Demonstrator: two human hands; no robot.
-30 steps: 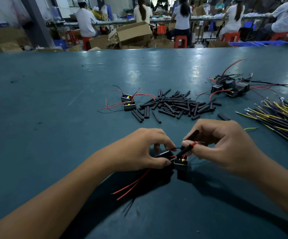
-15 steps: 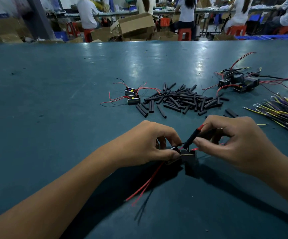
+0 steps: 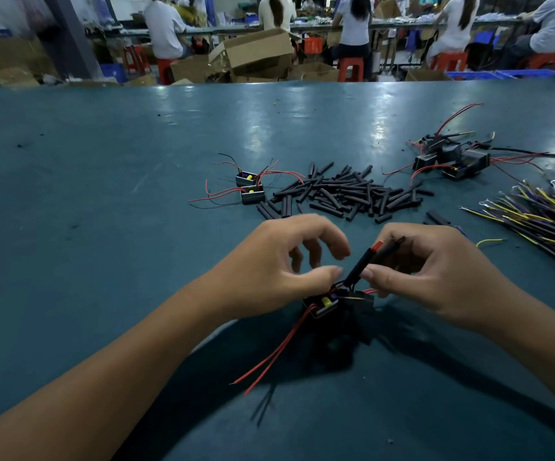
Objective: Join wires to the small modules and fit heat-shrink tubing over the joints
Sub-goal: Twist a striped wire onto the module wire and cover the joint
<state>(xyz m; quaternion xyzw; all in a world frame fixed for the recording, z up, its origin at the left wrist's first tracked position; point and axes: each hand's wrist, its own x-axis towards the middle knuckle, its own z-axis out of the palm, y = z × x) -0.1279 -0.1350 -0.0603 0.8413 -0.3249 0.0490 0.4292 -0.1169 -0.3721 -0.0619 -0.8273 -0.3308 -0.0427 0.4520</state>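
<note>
Beyond the glossy teal tabletop [image 3: 103, 194]: open brown cardboard boxes [image 3: 252, 51] on the floor, red plastic stools [image 3: 350, 66], blue plastic crates [image 3: 502, 74], seated workers in white tops [image 3: 164, 28] (backs turned) along a long bench [image 3: 402, 24].

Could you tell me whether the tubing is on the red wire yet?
On: the red wire pokes out of the tubing's upper end.

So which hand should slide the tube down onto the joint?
Probably the right hand: it already pinches the tube on the wire above the module. The left hand has its fingers lifted, thumb near the module.
</note>
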